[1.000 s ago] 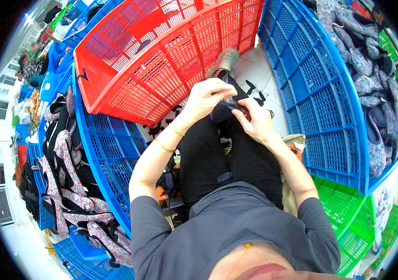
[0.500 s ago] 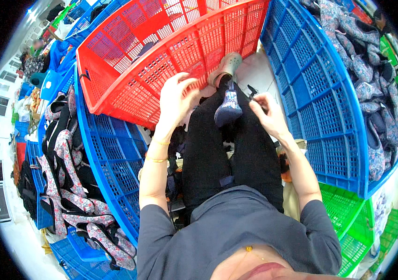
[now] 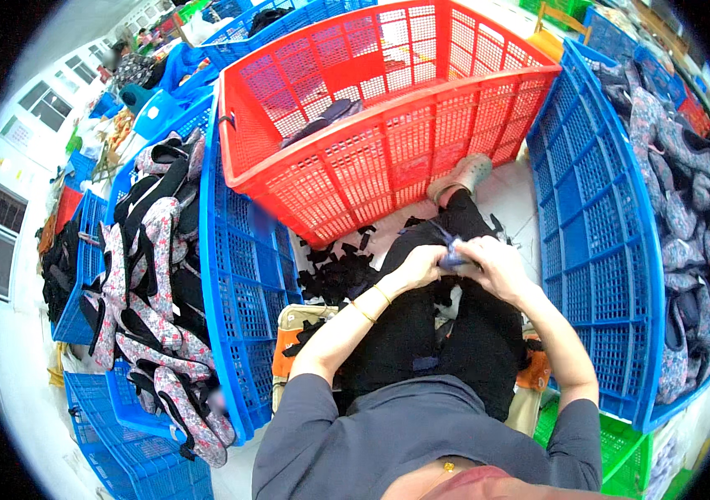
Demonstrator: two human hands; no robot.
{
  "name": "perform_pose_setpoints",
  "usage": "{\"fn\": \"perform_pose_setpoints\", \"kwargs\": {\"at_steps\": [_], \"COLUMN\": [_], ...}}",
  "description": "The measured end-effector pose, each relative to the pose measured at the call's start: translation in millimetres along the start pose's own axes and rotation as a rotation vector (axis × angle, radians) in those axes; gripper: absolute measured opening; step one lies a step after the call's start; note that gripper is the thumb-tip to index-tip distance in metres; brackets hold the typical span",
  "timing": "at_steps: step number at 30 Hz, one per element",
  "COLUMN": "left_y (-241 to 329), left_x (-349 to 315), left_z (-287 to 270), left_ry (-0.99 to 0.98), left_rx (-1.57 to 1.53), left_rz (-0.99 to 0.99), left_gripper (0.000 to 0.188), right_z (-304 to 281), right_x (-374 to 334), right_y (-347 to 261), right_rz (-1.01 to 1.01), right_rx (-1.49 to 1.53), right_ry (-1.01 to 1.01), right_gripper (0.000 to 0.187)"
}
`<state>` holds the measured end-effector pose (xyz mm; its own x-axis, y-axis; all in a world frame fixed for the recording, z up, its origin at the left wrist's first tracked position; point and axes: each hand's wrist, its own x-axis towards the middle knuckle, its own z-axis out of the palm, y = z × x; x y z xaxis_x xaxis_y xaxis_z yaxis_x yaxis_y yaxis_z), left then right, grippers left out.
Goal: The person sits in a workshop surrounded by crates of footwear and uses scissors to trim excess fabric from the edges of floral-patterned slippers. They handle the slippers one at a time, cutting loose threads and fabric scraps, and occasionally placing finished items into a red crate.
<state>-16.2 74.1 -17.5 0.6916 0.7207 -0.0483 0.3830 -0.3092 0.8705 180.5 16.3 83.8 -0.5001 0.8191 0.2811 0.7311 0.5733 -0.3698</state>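
Note:
My hands have come together above my lap. The left hand (image 3: 421,268) and the right hand (image 3: 495,265) are both closed on a small bluish-purple fabric shoe (image 3: 455,256), most of it hidden by the fingers. Thin dark ends stick out from it on the far side, too small to name. Below the hands are my black-trousered legs (image 3: 396,333). A light clog (image 3: 473,171) is on the foot beyond, close to the red crate.
Ahead stands a red crate (image 3: 388,158) with some dark shoes (image 3: 334,117) inside. Blue crates flank me, left (image 3: 248,275) and right (image 3: 592,233), beside heaps of floral shoes (image 3: 159,283). Black scraps (image 3: 342,277) litter the floor by my left leg. A green crate (image 3: 621,460) sits low on the right.
Half a second ago both hands were apart with the blue floral shoe between them, over my legs. Now they have closed in on it together. The head view has shifted.

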Motion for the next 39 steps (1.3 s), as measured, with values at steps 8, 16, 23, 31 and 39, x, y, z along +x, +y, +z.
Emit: {"fn": "perform_pose_setpoints", "kwargs": {"at_steps": [8, 16, 23, 31, 39], "left_y": [-18, -33, 15, 38, 56], "left_x": [-3, -19, -53, -47, -17], "left_z": [1, 4, -22, 1, 4], "left_ry": [-0.231, -0.092, -0.189, -0.054, -0.004], "left_rx": [0.053, 0.208, -0.529, -0.619, -0.653], "left_rz": [0.756, 0.541, 0.121, -0.076, -0.052], "left_gripper": [0.024, 0.034, 0.049, 0.033, 0.021], "right_z": [15, 12, 37, 50, 33], "right_x": [-5, -21, -73, -90, -95], "right_y": [-42, -36, -41, -46, -40], "right_rz": [-0.767, -0.3, 0.031, 0.055, 0.068], "right_rx": [-0.001, -0.071, 0.02, -0.034, 0.051], "right_ry": [-0.503, -0.291, 0.104, 0.123, 0.111], "right_gripper": [0.007, 0.043, 0.055, 0.053, 0.054]}}
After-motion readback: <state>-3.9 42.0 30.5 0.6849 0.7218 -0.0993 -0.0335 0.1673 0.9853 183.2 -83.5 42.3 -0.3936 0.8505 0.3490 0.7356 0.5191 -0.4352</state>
